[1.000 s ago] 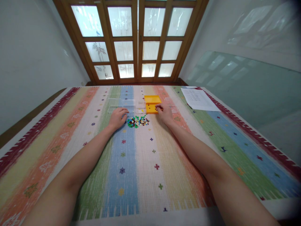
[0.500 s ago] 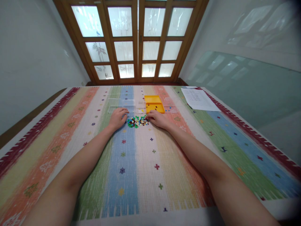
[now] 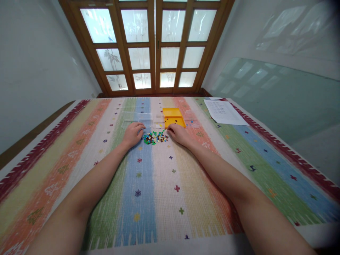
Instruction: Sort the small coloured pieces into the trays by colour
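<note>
A heap of tiny coloured pieces point(image 3: 155, 137), green, brown, white, yellow and blue, lies on the striped tablecloth between my hands. My left hand point(image 3: 132, 134) rests at the heap's left side, fingers loosely curved and thumb apart, with nothing visible in it. At the right edge of the heap, my right hand point(image 3: 178, 133) has its fingertips pressed together; whatever they hold, if anything, is too small to make out. Just behind that hand stands a yellow box point(image 3: 181, 122) with its lid up and a few dark pieces inside.
A long clear plastic box point(image 3: 136, 117) stands behind my left hand. A small clear box point(image 3: 159, 121) with yellow pieces and another clear box point(image 3: 196, 123) with blue pieces flank the yellow one. Printed paper point(image 3: 225, 112) lies at the far right.
My right hand has drawn back slightly to the right from the heap, and its fingers have come together. My left hand stays in place.
</note>
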Demonstrator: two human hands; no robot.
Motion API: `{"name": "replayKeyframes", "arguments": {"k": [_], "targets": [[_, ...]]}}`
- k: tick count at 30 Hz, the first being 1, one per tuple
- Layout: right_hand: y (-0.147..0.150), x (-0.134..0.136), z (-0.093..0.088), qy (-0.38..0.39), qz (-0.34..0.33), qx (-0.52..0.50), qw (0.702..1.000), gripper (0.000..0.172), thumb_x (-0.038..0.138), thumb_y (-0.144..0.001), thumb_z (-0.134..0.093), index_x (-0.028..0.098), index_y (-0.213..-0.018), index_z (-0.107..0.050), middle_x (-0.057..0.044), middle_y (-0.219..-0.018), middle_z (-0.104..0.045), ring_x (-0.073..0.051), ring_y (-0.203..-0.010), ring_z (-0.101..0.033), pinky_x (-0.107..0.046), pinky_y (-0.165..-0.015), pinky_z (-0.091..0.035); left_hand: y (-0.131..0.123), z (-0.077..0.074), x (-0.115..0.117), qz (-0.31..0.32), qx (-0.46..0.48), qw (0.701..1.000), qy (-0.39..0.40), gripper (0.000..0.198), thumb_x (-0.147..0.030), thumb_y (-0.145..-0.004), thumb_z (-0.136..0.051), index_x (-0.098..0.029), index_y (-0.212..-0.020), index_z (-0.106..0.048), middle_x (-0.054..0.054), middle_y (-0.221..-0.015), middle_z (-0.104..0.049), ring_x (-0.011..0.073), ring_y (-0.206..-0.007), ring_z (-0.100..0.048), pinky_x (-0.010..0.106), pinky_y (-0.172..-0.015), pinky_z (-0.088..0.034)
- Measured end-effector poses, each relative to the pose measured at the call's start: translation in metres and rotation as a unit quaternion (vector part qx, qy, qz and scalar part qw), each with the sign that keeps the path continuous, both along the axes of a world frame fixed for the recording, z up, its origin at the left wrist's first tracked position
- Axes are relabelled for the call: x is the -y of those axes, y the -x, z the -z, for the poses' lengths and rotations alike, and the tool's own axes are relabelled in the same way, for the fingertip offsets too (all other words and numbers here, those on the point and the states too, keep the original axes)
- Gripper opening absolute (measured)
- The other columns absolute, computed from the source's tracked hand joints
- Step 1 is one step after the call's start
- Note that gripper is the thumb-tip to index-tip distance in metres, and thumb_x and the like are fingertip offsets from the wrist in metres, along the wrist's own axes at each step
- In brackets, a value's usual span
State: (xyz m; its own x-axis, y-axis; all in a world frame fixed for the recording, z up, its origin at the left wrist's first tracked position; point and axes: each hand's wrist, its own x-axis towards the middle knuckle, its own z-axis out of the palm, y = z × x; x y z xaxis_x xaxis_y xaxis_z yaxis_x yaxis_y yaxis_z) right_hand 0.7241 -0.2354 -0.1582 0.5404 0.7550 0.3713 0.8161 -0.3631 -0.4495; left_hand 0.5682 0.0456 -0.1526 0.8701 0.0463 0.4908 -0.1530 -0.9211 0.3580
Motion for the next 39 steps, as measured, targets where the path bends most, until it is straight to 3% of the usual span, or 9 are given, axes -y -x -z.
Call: {"name": "replayKeyframes", "arguments": {"k": [10,16,22,32,39], "targets": [[-0.018,-0.001,0.009,-0.187,0.087,-0.102,0.973,0.014,0.031,-0.094,-0.056,0.022,-0.097,-0.066,-0.005,-0.091,-0.072,-0.021,-0.081,-0.063,-0.033,-0.076,-0.046,0.001,-0.003,0.005,0.048,-0.011,0.998,-0.030,0.026,-0.023,-0.100,-0.052,-0.024,-0.109,-0.076,0.007,-0.118,-0.074,0.0252,-0.116,-0.065,0.045,-0.109,-0.048],[-0.026,0.001,0.012,-0.225,0.107,-0.149,0.957,0.021,0.039,-0.091,-0.056,0.021,-0.096,-0.066,-0.007,-0.094,-0.073,-0.022,-0.084,-0.064,-0.036,-0.080,-0.050,0.003,-0.004,0.012,0.083,-0.040,0.995,-0.039,0.026,-0.025,-0.101,-0.053,-0.024,-0.112,-0.076,0.007,-0.117,-0.075,0.0253,-0.113,-0.065,0.044,-0.107,-0.049],[-0.028,0.001,0.014,-0.253,0.131,-0.145,0.947,0.022,0.037,-0.089,-0.060,0.020,-0.097,-0.072,-0.009,-0.099,-0.076,-0.024,-0.089,-0.068,-0.040,-0.087,-0.053,0.002,-0.005,0.018,0.111,-0.059,0.991,-0.040,0.026,-0.027,-0.102,-0.053,-0.025,-0.114,-0.076,0.007,-0.115,-0.074,0.0247,-0.112,-0.066,0.042,-0.105,-0.050],[-0.040,0.005,0.021,-0.285,0.168,-0.149,0.932,0.026,0.038,-0.089,-0.061,0.020,-0.100,-0.076,-0.011,-0.105,-0.078,-0.025,-0.095,-0.071,-0.042,-0.092,-0.055,0.003,-0.006,0.022,0.113,-0.072,0.990,-0.053,0.023,-0.027,-0.100,-0.057,-0.024,-0.112,-0.077,0.008,-0.112,-0.074,0.0253,-0.109,-0.065,0.040,-0.100,-0.050],[-0.046,0.010,0.022,-0.273,0.182,-0.141,0.934,0.029,0.042,-0.089,-0.060,0.019,-0.094,-0.077,-0.011,-0.098,-0.079,-0.026,-0.090,-0.071,-0.041,-0.089,-0.055,0.003,-0.005,0.021,0.113,-0.075,0.989,-0.051,0.023,-0.025,-0.100,-0.059,-0.024,-0.112,-0.077,0.008,-0.110,-0.073,0.0250,-0.108,-0.065,0.040,-0.099,-0.050]]}}
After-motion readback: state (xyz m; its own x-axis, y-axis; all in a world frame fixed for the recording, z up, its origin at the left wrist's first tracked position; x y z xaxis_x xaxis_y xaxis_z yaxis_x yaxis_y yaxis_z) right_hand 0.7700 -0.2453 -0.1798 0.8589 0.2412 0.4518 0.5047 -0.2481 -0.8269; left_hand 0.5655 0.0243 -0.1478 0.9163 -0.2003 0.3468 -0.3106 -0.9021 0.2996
